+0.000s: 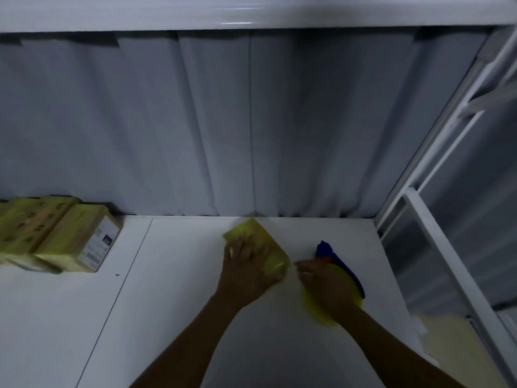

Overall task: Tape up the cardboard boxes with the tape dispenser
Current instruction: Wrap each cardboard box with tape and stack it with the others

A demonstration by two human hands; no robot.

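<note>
1. Fingers (pixel 236 249) of the left hand (pixel 247 271) lie spread and fairly straight across the top of a small cardboard box (pixel 251 231), palm down, pressing it to the white table (pixel 181 303).
2. Box sits mid-table, turned at an angle, its top covered in yellowish tape. The hand hides its near half.
3. Right hand (pixel 327 284), just right of the box, has its fingers curled round the tape dispenser (pixel 342 266), which has a blue body, an orange part and a yellow roll. The hand covers most of it.
4. A faint sheen between box and dispenser may be a strand of tape; the light is too dim to tell.
5. Far left, well apart: a cluster of taped boxes (pixel 42 233), touching one another, the nearest showing a white label (pixel 98 243).
6. Grey curtain (pixel 251 121) hangs behind the table's far edge.
7. White metal frame (pixel 436 219) runs along the right side, with something pale yellow (pixel 453 345) below it.
</note>
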